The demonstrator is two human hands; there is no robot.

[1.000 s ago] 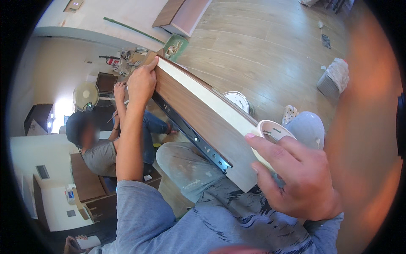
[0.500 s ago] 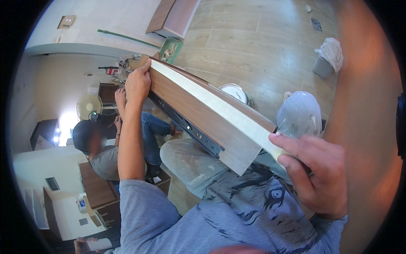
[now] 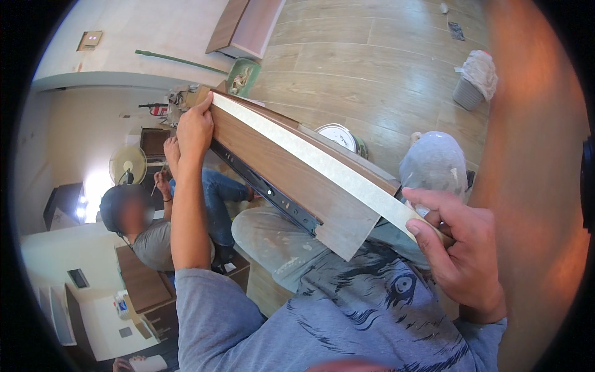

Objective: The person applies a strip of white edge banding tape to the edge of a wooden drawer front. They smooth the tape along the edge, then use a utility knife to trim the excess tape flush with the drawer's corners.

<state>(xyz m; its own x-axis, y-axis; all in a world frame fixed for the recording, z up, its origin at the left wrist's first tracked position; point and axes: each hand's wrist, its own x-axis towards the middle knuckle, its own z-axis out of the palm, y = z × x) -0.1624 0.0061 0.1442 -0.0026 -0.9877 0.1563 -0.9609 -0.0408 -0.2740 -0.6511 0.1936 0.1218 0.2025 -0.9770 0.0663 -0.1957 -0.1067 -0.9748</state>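
Note:
A brown wood-grain board (image 3: 260, 164) slants across my lap from upper left to lower right, with a black metal drawer slide (image 3: 266, 189) along its lower side. A pale cream tape strip (image 3: 304, 152) runs along its top edge and stretches past the near end. My left hand (image 3: 196, 127) is closed on the board's far end, its fingertip on the tape's end. My right hand (image 3: 455, 242) pinches the tape beyond the near end; the roll is mostly hidden behind its fingers.
A co-worker in a dark cap (image 3: 149, 235) sits at my left, holding a thin tool. Beyond the board are a paint bucket (image 3: 336, 136), a green bin (image 3: 245, 74) and a cabinet box (image 3: 242, 28). A lined bin (image 3: 471, 87) stands right; an orange-brown surface (image 3: 527, 186) borders the floor (image 3: 365, 68).
My right hand has drawn rightward, off the board's near end, lengthening the visible tape strip, and the roll has turned out of sight behind its fingers. The board and left hand appear slightly further left.

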